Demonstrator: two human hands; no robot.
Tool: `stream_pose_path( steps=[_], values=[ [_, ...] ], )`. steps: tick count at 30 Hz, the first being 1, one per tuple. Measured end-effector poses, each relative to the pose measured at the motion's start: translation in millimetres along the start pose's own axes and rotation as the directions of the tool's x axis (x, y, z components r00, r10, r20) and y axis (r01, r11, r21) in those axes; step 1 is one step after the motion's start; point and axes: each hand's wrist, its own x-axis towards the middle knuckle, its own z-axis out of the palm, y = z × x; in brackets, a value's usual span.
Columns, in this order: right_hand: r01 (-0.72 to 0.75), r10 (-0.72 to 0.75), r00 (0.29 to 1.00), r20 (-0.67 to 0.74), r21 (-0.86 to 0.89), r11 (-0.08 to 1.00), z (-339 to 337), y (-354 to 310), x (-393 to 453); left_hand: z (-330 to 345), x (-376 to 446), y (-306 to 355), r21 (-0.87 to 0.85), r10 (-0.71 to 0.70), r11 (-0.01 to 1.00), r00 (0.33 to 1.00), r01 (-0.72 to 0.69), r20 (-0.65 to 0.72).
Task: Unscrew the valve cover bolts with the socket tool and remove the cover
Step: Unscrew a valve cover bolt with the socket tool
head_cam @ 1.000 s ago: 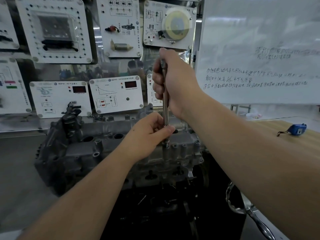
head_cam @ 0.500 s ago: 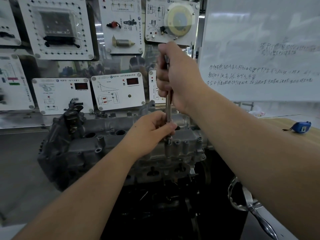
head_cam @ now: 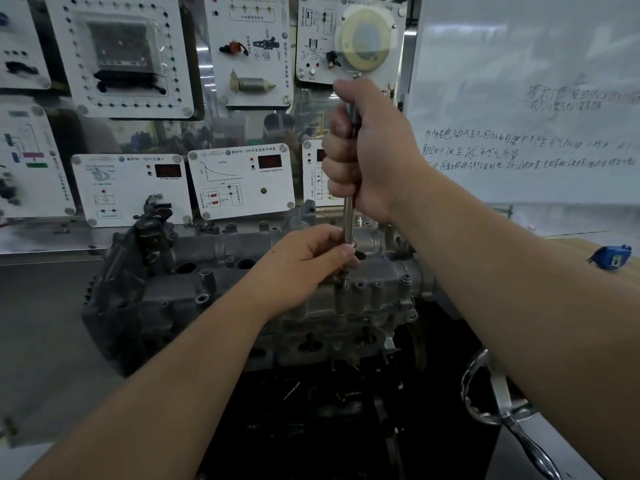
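The valve cover (head_cam: pixel 377 282) sat on top of the grey engine block, right in the middle of the room, and the socket tool (head_cam: pixel 349 216) stood upright over its near edge, the lower end down on a bolt (head_cam: pixel 344 285) just right of centre. The right hand (head_cam: pixel 370 150) had the upper shaft in a full fist, all fingers wrapped round it, thumb side up. The left hand (head_cam: pixel 304 261) was lower, thumb and fingertips pinching the shaft just above the cover. Both forearms reached in from the near side. Behind the engine hung white training panels (head_cam: pixel 242 181) with red displays and wiring diagrams. A whiteboard (head_cam: pixel 536 98) with handwriting filled the right. A small blue device (head_cam: pixel 611 258) lay on the wooden table (head_cam: pixel 575 245) to the right, well apart from the engine. Near the lower right was a metal crank handle (head_cam: pixel 526 445).
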Motion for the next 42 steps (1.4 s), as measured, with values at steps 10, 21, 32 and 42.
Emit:
stream_pose_path(
  steps=[10, 21, 32, 42],
  values=[
    [0.106, -0.137, 0.942, -0.306, -0.116, 0.988, 13.4, 1.9, -0.9, 7.2, 1.7, 2.8, 0.112, 0.002, 0.994, 0.996, 0.008, -0.092],
    [0.024, -0.022, 0.999, 0.028, -0.059, 0.998, 9.7, -0.3, -0.4, -2.1, -2.0, 5.9, -0.029, -0.056, 0.998, 0.998, 0.057, 0.027],
    [0.138, -0.152, 0.946, -0.287, -0.067, 0.988, 16.2, 7.7, -4.9, 1.2, 0.4, 4.8, -0.05, -0.056, 0.997, 0.998, 0.056, 0.005],
    [0.087, -0.133, 0.957, -0.258, -0.184, 0.979, 17.9, 3.9, -4.1, 4.8, 5.1, -0.1, 0.013, -0.017, 1.0, 0.992, 0.019, -0.128]
  ],
)
